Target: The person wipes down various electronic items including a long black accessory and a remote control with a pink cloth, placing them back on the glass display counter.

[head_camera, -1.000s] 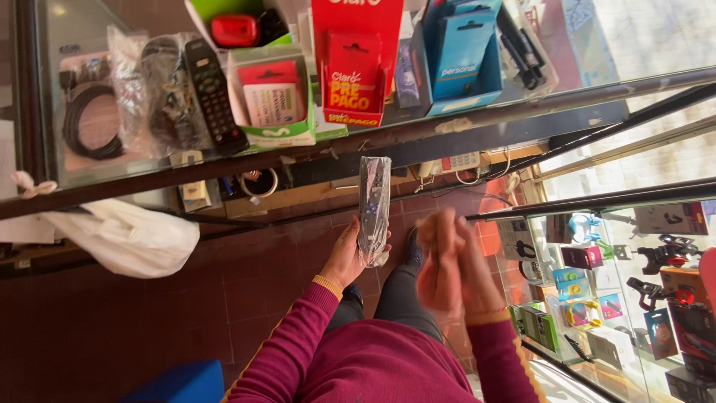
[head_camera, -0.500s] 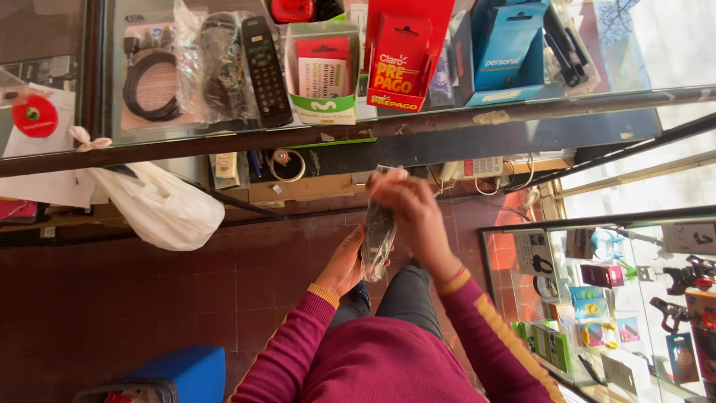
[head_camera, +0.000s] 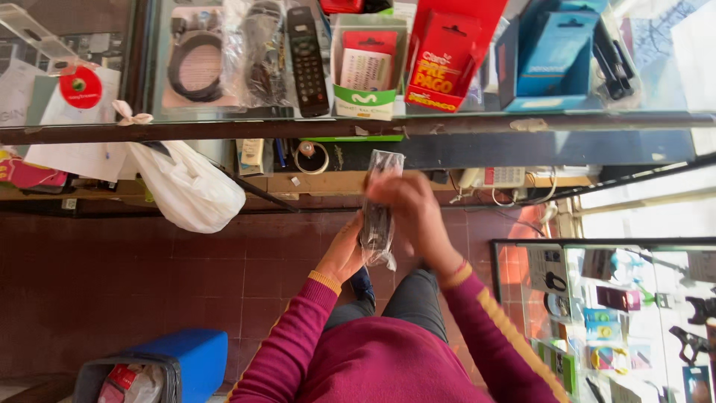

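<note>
Left hand (head_camera: 341, 252): cups the clear plastic sleeve (head_camera: 378, 213) from behind, grasping its lower half.
Right hand (head_camera: 409, 213): closed on the sleeve's upper front edge.
Sleeve: upright between both hands, just below the glass counter (head_camera: 418, 123); a dark item sits inside, kind unclear.
Risk: the slick film could slip, in my judgement, and the dark item drop to the tiled floor (head_camera: 149, 276).
Counts: one sleeve; one black remote control (head_camera: 307, 60) above it; one white bag (head_camera: 186, 186) to its left; one blue bin (head_camera: 168, 366) below-left.
</note>
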